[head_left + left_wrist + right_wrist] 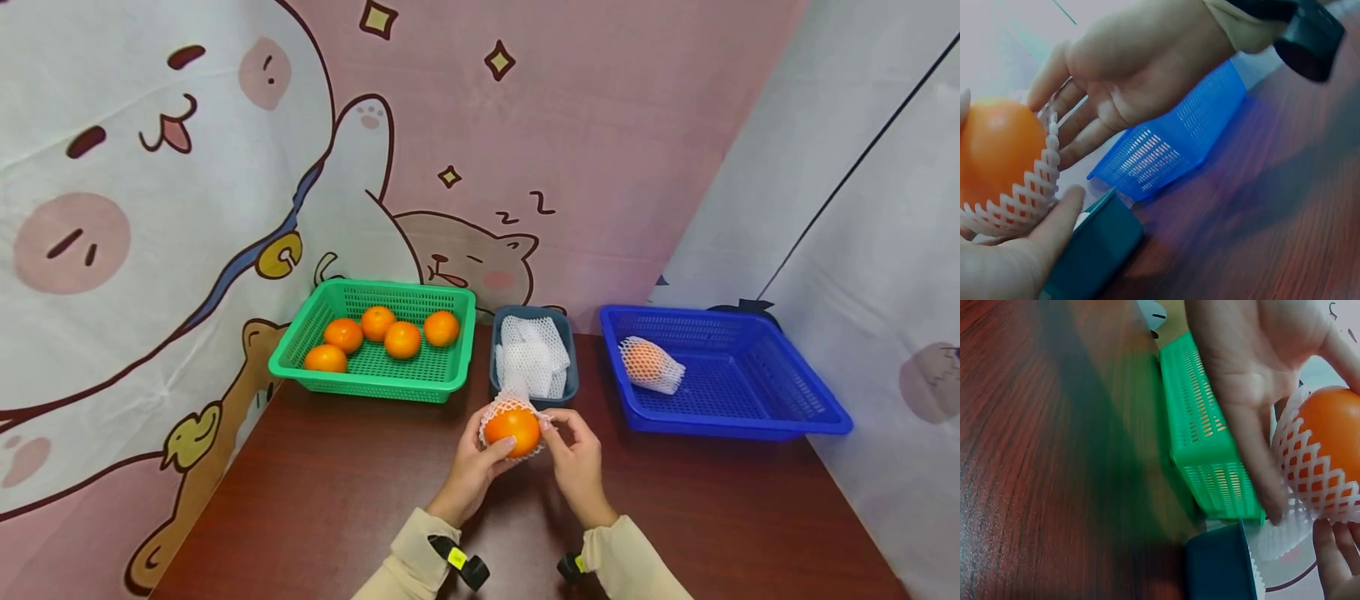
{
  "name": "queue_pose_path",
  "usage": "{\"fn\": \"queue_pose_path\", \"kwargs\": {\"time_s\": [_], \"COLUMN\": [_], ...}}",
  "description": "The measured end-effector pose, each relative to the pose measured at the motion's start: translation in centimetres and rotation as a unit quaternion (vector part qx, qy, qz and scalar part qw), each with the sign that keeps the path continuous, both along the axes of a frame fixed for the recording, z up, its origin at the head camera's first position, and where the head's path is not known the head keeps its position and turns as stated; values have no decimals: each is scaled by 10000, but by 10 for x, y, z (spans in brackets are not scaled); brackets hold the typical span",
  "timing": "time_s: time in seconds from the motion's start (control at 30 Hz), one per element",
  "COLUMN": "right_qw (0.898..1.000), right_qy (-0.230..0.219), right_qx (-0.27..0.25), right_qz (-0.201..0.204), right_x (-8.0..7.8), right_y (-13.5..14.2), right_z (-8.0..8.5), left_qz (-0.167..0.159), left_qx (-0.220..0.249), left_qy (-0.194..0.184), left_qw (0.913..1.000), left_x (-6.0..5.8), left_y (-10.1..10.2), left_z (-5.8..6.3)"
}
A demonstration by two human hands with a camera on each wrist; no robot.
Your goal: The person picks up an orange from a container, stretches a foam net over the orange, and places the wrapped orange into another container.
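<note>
An orange sits partly inside a white foam net sleeve, its bare top facing me in the head view. My left hand holds the orange and net from the left, thumb across the fruit. At the right side, my right hand pinches the net's edge between thumb and fingers. In the left wrist view the net wraps the lower part of the orange. The right wrist view shows the net's loose tail hanging past the fruit.
A green basket with several bare oranges stands back left. Behind my hands, a small dark bin holds white foam nets. At the right, a blue basket contains one netted orange. All stand on a brown table.
</note>
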State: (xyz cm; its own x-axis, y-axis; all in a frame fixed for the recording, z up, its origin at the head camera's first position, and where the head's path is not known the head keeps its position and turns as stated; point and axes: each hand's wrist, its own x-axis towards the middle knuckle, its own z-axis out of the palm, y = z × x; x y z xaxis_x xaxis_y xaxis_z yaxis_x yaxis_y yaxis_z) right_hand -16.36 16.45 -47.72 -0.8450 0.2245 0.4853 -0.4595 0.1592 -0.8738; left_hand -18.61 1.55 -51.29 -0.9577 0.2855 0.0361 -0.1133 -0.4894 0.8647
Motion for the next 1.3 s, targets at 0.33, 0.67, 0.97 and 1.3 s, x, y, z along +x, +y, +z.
{"fn": "queue_pose_path", "kwargs": {"time_s": [0.33, 0.67, 0.97, 1.3], "right_qw": [9798, 9791, 9679, 9645], "right_qy": [1409, 1253, 1823, 1934], "right_qx": [1395, 1455, 1696, 1796], "right_qz": [-256, -677, -344, -45], "right_x": [8, 5, 10, 7], "right_y": [-15, -13, -24, 3], "right_z": [3, 7, 7, 12], "left_qz": [805, 531, 890, -426], "left_qx": [-423, -541, -362, -143], "left_qy": [158, 755, 471, 507], "left_qw": [9957, 9943, 9943, 9977], "left_x": [-6, -8, -8, -10], "left_y": [-2, -11, -10, -26], "left_z": [-1, 4, 1, -1]}}
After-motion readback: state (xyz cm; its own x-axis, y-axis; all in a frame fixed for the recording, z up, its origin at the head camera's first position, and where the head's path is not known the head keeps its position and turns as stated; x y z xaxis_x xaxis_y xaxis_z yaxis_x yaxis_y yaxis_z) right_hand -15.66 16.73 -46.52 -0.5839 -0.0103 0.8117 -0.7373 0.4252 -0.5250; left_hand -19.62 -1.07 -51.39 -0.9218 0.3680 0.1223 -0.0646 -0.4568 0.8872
